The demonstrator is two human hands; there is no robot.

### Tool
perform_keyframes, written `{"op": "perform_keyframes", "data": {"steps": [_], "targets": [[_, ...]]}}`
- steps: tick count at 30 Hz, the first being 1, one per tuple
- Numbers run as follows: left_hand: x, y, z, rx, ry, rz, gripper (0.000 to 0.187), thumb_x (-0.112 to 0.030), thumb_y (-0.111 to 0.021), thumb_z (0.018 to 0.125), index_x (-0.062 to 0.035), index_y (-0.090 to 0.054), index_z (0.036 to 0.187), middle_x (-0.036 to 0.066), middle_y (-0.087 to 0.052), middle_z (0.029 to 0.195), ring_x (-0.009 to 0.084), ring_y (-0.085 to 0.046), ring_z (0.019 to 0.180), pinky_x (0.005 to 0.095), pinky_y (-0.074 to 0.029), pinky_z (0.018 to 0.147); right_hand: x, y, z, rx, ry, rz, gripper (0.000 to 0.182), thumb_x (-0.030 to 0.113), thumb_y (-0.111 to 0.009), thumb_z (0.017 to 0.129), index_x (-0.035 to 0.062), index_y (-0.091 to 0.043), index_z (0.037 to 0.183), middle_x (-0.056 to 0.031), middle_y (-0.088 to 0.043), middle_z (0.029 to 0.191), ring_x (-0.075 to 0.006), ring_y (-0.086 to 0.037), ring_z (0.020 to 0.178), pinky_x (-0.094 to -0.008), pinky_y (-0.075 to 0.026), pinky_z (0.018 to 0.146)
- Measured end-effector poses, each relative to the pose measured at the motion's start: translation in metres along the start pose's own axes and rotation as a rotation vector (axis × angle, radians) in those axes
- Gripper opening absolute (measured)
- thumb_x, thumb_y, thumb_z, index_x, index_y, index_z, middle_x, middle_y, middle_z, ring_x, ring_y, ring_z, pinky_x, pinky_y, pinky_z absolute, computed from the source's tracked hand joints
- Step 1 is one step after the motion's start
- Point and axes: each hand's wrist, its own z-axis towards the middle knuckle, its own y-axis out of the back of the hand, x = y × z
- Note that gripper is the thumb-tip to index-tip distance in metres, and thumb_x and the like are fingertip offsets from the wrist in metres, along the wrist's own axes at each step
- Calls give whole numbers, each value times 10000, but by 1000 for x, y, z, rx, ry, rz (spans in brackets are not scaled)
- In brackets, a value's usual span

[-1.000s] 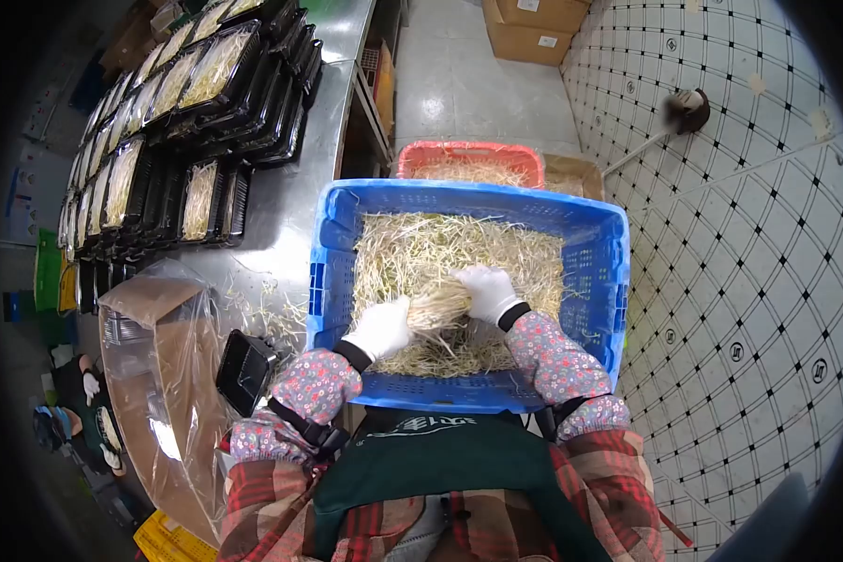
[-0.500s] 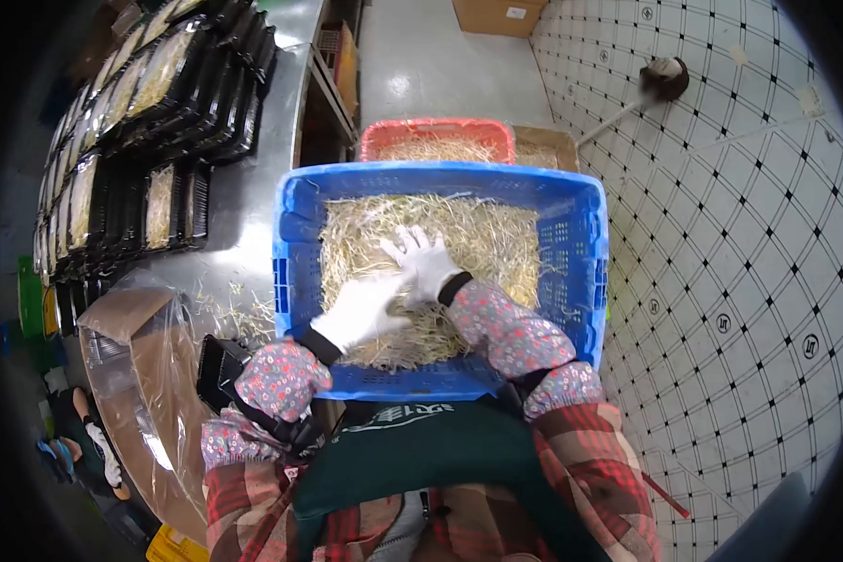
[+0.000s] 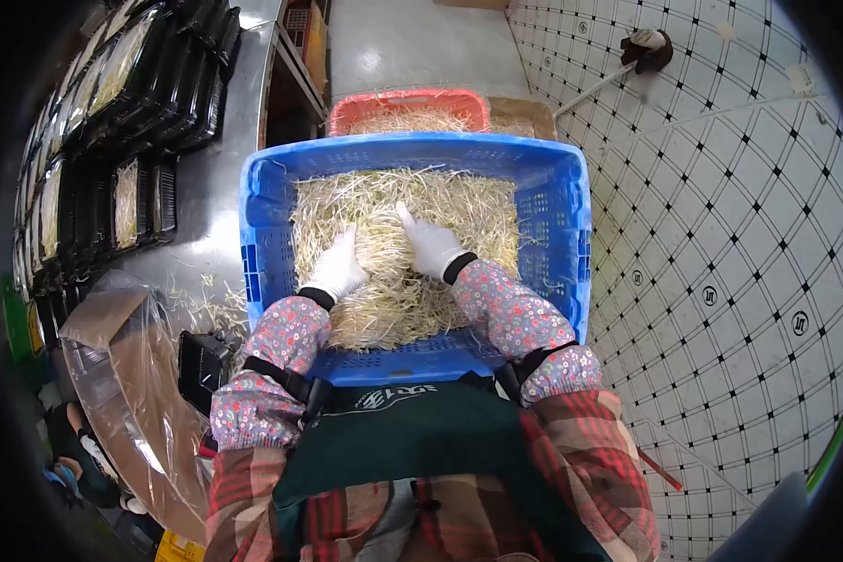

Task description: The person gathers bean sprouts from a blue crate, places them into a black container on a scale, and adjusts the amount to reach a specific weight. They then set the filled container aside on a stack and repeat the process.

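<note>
A blue crate [image 3: 414, 148] in front of me holds a thick bed of pale bean sprouts [image 3: 468, 201]. My left hand [image 3: 338, 268], in a white glove, presses against the left side of a clump of sprouts. From the right, my right hand [image 3: 431, 247], also gloved in white, closes on the same clump. Both thumbs point forward on top, while the other fingers are sunk among the sprouts and mostly hidden. The clump bulges between the two palms.
Stacked black trays [image 3: 150, 103] of sprouts stand on the metal table [image 3: 217, 173] at left. Near them are a black tray [image 3: 201, 365] and a cardboard box [image 3: 131, 375] under clear plastic. A red basket [image 3: 410, 101] of sprouts sits beyond the crate. Another person [image 3: 89, 450] is at lower left.
My hands, earlier crossing close together over the sprouts with the right fingers spread, have moved apart and dug in on either side of a clump. The view has shifted slightly.
</note>
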Motion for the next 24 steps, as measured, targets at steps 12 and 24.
{"op": "perform_keyframes", "data": {"steps": [12,24], "targets": [[18,31,-65,29,-184,163,373,-388,-640,852,-68,-607,1040,190,-673,926,390,-653,871,459,-519,767,-52,34,-24,-311,-5,-42,230,222,-596,832,144,-640,1044,-146,-698,960,-342,-677,864,-443,-538,753],[34,28,-107,-137,-247,-44,764,-277,-765,730,-75,-456,1399,160,-521,1367,324,-482,1278,395,-379,1076,34,21,6,95,44,-85,1139,642,-749,669,38,-253,1498,-237,-520,1322,-379,-531,1203,-422,-437,1006]]}}
